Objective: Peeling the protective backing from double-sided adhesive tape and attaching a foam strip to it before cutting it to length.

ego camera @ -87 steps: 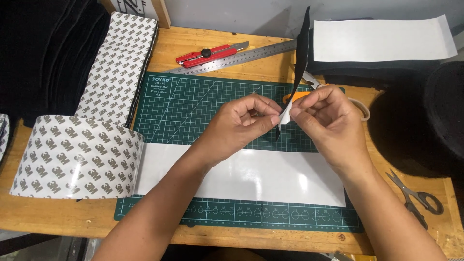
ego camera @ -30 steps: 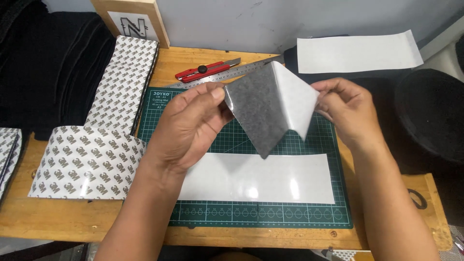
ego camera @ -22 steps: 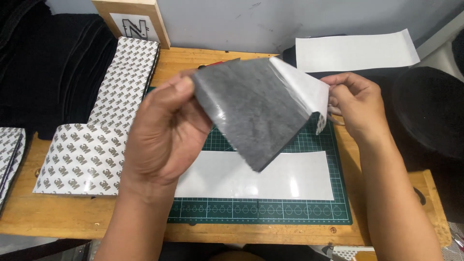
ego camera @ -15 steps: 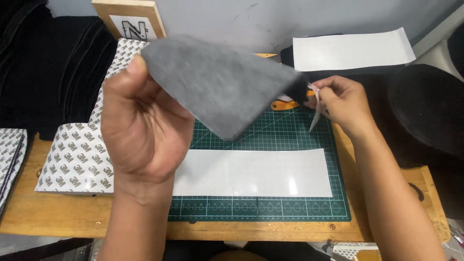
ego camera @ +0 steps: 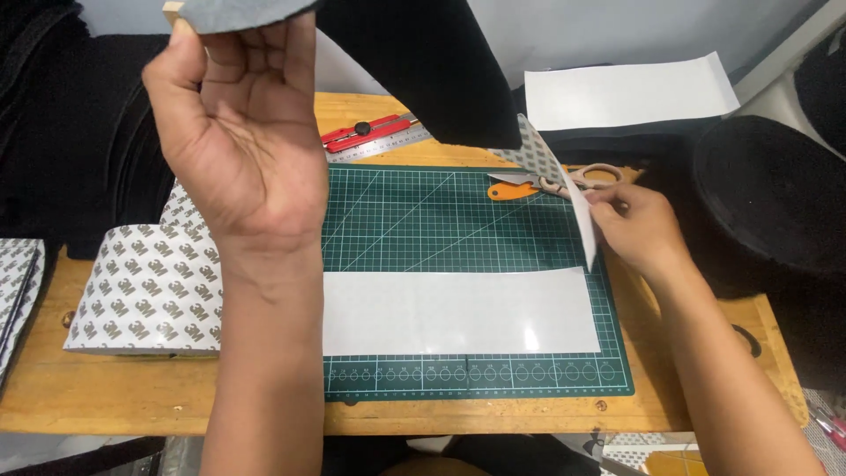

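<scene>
Left hand (ego camera: pixel 242 150) raised, fingers clenched on black sheet (ego camera: pixel 414 70); right hand (ego camera: pixel 639 229) fingers pinching white backing strip (ego camera: pixel 577 211) above green mat (ego camera: pixel 423 220).

Dark green gridded cutting mat (ego camera: pixel 423 220); glossy white rectangular strip (ego camera: pixel 458 310); grey-printed white liner roll (ego camera: pixel 145 291); red utility knife (ego camera: pixel 363 132); black fabric sheet (ego camera: pixel 423 62).
</scene>
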